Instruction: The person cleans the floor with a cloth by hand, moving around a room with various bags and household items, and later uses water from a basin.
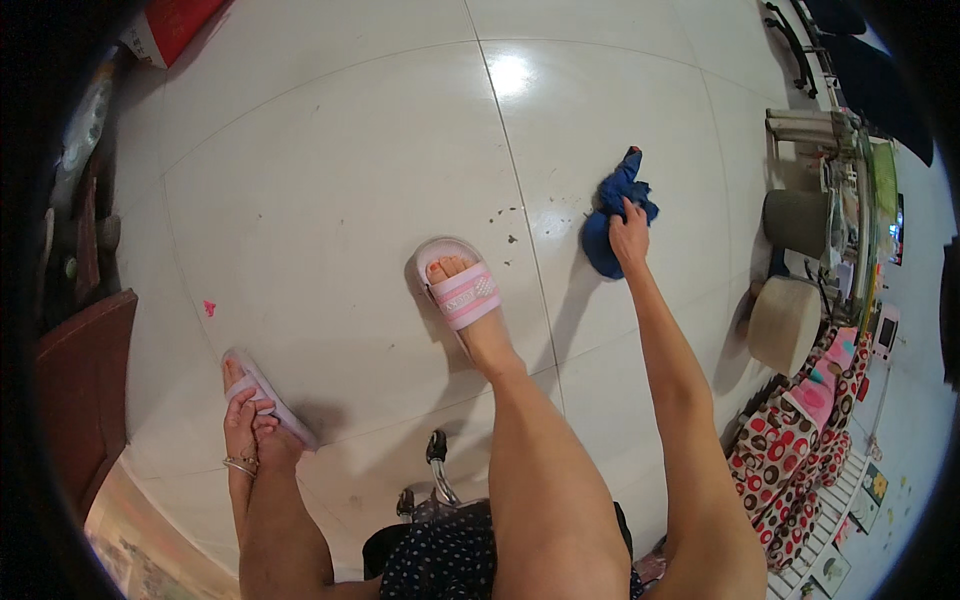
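Apparently, right fingers grip blue cloth.

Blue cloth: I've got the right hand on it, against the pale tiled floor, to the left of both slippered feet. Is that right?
Not quite: the head view shows the blue cloth to the right of both slippered feet, not to their left. The right hand is indeed on it, against the pale tiled floor.
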{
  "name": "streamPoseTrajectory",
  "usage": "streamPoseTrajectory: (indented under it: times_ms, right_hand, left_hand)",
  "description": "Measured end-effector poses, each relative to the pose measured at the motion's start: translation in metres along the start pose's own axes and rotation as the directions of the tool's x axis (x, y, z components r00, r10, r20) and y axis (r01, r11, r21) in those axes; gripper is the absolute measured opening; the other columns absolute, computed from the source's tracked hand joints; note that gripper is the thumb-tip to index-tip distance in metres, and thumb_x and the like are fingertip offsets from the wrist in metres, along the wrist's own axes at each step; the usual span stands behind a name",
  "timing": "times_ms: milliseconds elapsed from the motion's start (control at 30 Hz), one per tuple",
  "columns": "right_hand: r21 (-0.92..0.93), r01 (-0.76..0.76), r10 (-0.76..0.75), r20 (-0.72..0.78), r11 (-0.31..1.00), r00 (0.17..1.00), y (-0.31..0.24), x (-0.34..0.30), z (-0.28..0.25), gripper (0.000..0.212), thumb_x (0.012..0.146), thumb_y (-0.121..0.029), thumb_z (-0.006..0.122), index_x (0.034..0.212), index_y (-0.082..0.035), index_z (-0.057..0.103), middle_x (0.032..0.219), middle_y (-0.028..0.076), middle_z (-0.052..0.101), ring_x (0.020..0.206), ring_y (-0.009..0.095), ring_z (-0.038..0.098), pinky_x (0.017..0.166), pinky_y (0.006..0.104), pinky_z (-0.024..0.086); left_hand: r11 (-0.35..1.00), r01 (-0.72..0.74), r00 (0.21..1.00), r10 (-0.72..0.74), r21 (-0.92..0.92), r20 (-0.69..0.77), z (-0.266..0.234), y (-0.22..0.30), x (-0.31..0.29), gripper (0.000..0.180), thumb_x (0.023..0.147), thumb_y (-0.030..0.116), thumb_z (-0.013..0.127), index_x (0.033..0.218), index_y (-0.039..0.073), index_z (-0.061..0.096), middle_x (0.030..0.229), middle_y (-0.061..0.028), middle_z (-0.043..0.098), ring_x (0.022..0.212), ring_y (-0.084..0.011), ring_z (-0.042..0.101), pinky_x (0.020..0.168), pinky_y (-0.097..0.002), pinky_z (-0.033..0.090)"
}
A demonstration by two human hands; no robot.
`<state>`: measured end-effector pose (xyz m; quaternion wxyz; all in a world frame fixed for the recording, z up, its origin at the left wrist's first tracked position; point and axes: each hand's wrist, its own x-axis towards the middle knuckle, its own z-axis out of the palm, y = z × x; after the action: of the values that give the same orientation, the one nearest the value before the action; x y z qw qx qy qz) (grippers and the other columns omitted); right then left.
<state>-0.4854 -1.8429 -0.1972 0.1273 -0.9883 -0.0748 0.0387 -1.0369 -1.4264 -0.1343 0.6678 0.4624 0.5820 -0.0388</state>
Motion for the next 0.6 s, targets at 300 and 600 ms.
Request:
streamPoseTrajectory:
  times_ms: [300, 600]
  right_hand:
    - [0.054, 0.358, -0.361, 0.067, 0.932, 0.930, -0.143, -0.023, 0.029, 0.044, 0.073, -0.012, 0.050, 0.116, -0.017, 0.054, 0.121, 0.011, 0.049, 0.102, 0.037, 0.048, 0.089, 0.0425, 0.041]
    - [0.345, 0.559, -0.636, 0.171, 0.754, 0.753, -0.219, -0.110, 0.029, 0.043, 0.070, -0.003, 0.050, 0.111, -0.011, 0.056, 0.115, 0.012, 0.051, 0.100, 0.036, 0.047, 0.087, 0.0402, 0.042]
  left_hand:
    - [0.999, -0.045, 0.997, 0.044, 0.018, 0.065, 0.018, 0.007, 0.001, 0.032, 0.090, 0.021, 0.045, 0.116, 0.003, 0.042, 0.090, -0.0118, 0.062, 0.058, -0.0147, 0.061, 0.047, -0.0207, 0.048]
    - [0.999, -0.045, 0.996, 0.046, -0.007, 0.082, 0.009, 0.003, 0.001, 0.033, 0.090, 0.020, 0.044, 0.117, 0.002, 0.040, 0.089, -0.0134, 0.061, 0.057, -0.0156, 0.061, 0.044, -0.0223, 0.048]
